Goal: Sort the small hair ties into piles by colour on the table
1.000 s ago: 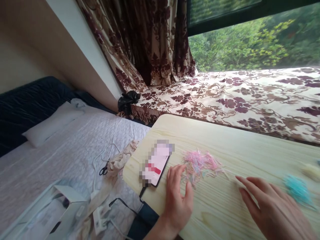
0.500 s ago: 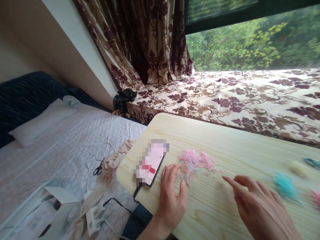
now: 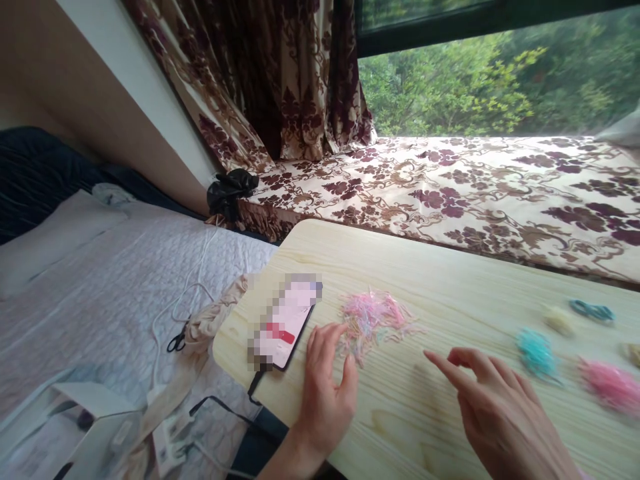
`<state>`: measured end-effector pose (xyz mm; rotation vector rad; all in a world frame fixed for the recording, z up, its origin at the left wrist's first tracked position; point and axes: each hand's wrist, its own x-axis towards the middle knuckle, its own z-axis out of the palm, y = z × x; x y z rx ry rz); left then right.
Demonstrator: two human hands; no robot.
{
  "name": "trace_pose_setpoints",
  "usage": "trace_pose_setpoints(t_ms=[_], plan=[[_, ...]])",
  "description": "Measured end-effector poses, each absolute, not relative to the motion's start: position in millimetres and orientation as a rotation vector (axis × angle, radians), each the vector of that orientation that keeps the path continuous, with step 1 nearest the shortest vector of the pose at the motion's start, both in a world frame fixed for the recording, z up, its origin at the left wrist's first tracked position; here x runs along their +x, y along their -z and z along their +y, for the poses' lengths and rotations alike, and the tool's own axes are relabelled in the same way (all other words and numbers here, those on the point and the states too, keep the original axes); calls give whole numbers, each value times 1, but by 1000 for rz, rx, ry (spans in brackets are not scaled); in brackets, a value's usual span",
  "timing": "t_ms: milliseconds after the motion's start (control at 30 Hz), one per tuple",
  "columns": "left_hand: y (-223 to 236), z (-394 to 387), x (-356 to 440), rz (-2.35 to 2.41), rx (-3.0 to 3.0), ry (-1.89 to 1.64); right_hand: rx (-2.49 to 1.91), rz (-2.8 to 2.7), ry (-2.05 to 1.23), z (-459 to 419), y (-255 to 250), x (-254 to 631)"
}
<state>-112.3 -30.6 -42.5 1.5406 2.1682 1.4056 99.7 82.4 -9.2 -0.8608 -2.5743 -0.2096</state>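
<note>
A loose pile of thin pink, lilac and pale strands point(image 3: 373, 317) lies on the wooden table point(image 3: 450, 280). At its near left edge rests my left hand point(image 3: 327, 377), thumb and fingers apart, fingertips touching or almost touching the strands. My right hand point(image 3: 500, 400) hovers over the table to the right of the pile, index finger stretched toward it and the other fingers loosely bent. Nothing shows in its grasp, though its thumb is mostly hidden. Beyond it sit a turquoise clump point(image 3: 537, 352) and a pink clump point(image 3: 610, 385) of similar strands.
Left of the pile lies a phone point(image 3: 287, 327), partly blurred out, with a black strap. A cream clump point(image 3: 560, 320) and a dark teal band point(image 3: 591, 310) are farther right. The bed point(image 3: 150, 267) holds cables, scissors point(image 3: 176, 342) and a white box point(image 3: 95, 407).
The view has swung a little to the right, so more of the pink clump shows. Both hands keep nearly the same poses and places beside the pile.
</note>
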Motion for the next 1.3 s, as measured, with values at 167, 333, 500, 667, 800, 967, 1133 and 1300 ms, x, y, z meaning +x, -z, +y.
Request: trace_pose_setpoints(t_ms=[167,333,500,667,800,967,1133,1300], plan=[[43,-31,-113,2168,1581,-1404,-839,-2559,292,87,3,91],[41,-31,-112,2169,1604,-1403,-828,-2549,205,80,4,99],[39,-30,-112,2156,1617,-1394,-857,-2539,84,88,5,103],[39,-29,-113,2154,1623,-1403,-861,-2684,-181,99,3,91],[39,-29,-113,2163,1618,-1410,-843,-2721,-202,102,-2,84],[40,-29,-114,2173,1621,-1401,-815,-2703,-197,98,-5,82],[43,-30,-115,2162,1624,-1406,-867,-2618,-138,94,-6,101],[49,-32,-115,2182,1628,-1389,-1260,-2452,-66,117,-11,149]])
